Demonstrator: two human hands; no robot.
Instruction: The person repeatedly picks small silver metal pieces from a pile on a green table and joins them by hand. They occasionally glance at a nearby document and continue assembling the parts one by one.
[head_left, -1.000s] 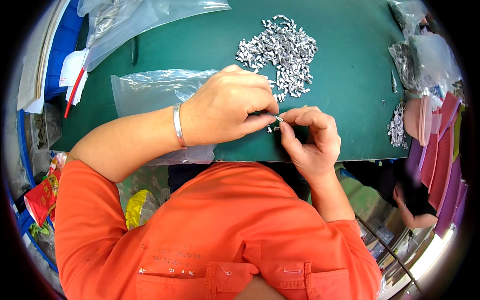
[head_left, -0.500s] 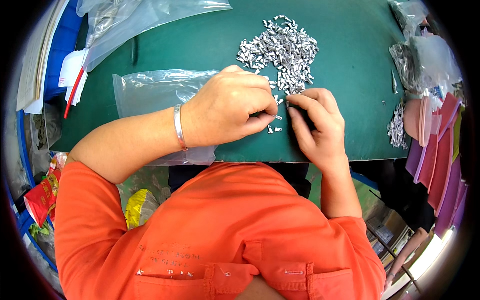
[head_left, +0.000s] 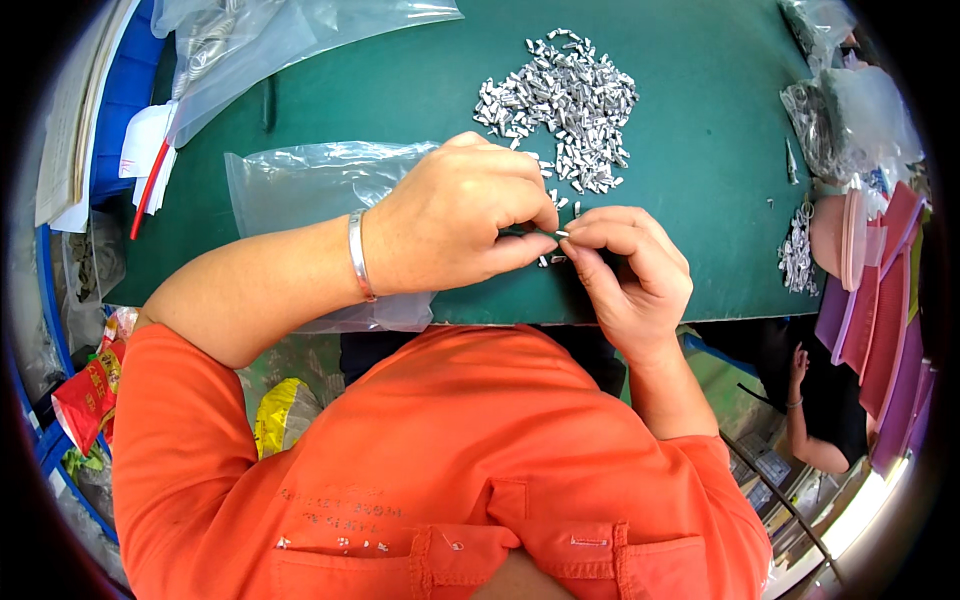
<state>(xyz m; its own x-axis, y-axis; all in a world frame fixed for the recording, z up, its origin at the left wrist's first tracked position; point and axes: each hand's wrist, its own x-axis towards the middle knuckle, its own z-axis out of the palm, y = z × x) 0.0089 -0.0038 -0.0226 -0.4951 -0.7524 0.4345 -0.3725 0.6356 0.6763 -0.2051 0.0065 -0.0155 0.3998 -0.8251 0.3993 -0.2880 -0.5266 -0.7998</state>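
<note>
Shifting slightly toward the person, both hands, left [head_left: 455, 225] and right [head_left: 630, 270], are pinching one small silver clip [head_left: 560, 234] below the clip pile [head_left: 562, 105], beside a clear plastic bag [head_left: 300, 190].

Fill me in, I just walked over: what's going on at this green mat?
A person in an orange shirt is pinching a small silver part between the left hand and right hand, fingertips meeting over the near edge of the green mat. A pile of the same silver parts lies just beyond. A clear plastic bag sits under the left wrist.
</note>
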